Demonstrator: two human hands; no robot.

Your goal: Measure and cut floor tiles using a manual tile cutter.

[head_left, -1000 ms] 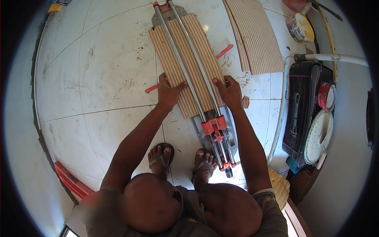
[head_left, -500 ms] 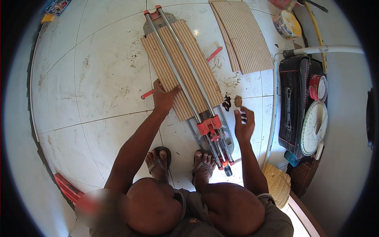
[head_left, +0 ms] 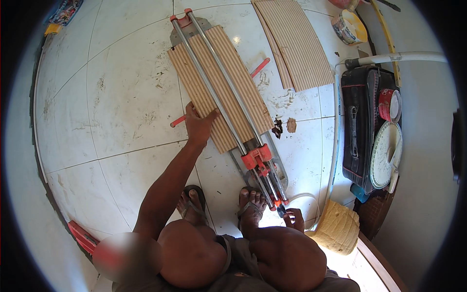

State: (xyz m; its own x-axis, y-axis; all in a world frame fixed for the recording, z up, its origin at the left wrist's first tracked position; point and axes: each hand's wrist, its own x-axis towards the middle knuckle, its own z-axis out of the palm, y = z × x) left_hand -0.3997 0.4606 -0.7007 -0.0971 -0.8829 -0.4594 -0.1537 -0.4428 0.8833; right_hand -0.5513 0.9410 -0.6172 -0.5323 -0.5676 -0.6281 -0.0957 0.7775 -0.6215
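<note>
Left hand (head_left: 198,125) presses the ribbed tile (head_left: 219,92); right hand (head_left: 294,219) seemingly grips the cutter handle (head_left: 281,210).

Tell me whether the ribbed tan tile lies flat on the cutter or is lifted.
Flat: the ribbed tan tile lies under the cutter's rails, left hand pressing it.

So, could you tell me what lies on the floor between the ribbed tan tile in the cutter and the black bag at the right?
In the head view, a small tan tile chip and dark debris lie on the white floor there.

L arm straight fwd, left hand (head_left: 198,125) flat, palm down | right hand (head_left: 293,219) low nr knee, grip closed
</note>
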